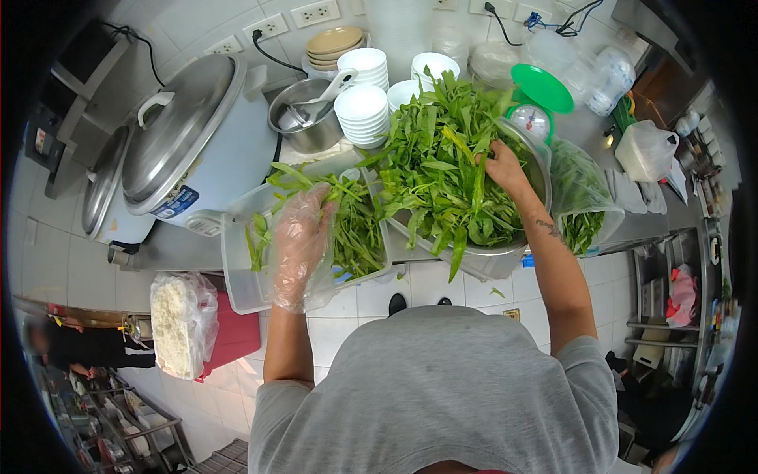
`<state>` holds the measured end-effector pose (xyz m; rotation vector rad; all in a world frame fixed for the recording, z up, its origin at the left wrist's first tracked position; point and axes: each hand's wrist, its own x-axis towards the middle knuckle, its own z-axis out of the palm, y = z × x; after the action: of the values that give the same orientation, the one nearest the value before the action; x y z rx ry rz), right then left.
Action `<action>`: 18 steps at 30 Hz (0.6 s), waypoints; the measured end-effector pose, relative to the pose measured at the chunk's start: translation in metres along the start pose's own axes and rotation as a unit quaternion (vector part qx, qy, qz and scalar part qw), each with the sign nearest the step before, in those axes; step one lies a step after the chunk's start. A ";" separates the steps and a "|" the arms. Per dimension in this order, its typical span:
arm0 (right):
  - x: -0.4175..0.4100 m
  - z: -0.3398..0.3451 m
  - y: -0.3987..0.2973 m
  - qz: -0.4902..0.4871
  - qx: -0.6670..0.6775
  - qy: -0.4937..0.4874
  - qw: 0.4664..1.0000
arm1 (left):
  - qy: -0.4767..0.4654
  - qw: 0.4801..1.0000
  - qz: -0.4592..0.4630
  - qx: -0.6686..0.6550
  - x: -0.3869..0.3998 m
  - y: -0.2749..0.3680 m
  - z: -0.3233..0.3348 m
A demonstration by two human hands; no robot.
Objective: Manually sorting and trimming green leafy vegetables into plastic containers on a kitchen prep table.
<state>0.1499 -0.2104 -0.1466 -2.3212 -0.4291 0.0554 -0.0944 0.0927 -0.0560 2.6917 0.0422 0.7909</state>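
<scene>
My left hand (pixel 303 228), in a clear plastic glove, is over a translucent plastic bin (pixel 243 290) with cut leafy greens (pixel 358 240) in it; its fingers touch the greens, and whether they grip is hidden. My bare right hand (pixel 502 166) reaches into a big heap of long-leaved greens (pixel 438 172) in a round steel bowl (pixel 542 172), its fingertips among the leaves. Part of the heap hangs over the bowl's near edge. Right of the bowl, a clear plastic bag (pixel 583 178) holds more greens.
Large lidded cookers (pixel 183 130) stand at the left. Behind the bins are a steel pot (pixel 302 133), stacked white bowls (pixel 362 112) and a green scale (pixel 532 121). A bag of white food (pixel 183 332) sits on a red container (pixel 237 332). Another person (pixel 89 343) is at the far left.
</scene>
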 end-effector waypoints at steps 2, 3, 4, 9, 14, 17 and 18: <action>-0.004 -0.006 -0.010 0.060 0.113 -0.015 0.992 | -0.006 1.000 -0.005 -0.014 0.003 0.002 0.001; -0.006 -0.012 -0.010 0.029 0.126 0.030 0.991 | -0.006 1.000 -0.004 -0.016 0.006 0.005 0.000; -0.009 -0.019 -0.018 -0.002 0.140 0.072 0.988 | -0.020 1.000 -0.021 -0.010 0.009 0.007 -0.002; -0.038 -0.052 -0.096 -0.087 0.102 0.115 0.984 | 0.011 1.000 -0.011 -0.023 0.013 0.007 -0.003; -0.058 -0.037 -0.124 -0.279 -0.149 -0.020 0.949 | 0.032 0.998 0.045 -0.034 0.020 0.021 -0.004; -0.062 -0.042 -0.125 -0.292 -0.109 -0.108 0.944 | 0.004 1.000 0.030 0.001 0.018 0.025 -0.006; -0.062 -0.051 -0.123 -0.261 -0.057 -0.112 0.957 | 0.004 1.000 0.027 0.002 0.016 0.024 -0.007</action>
<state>0.0641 -0.1845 -0.0302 -2.2458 -1.1747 0.0372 -0.0866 0.0742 -0.0342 2.7042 -0.0257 0.8197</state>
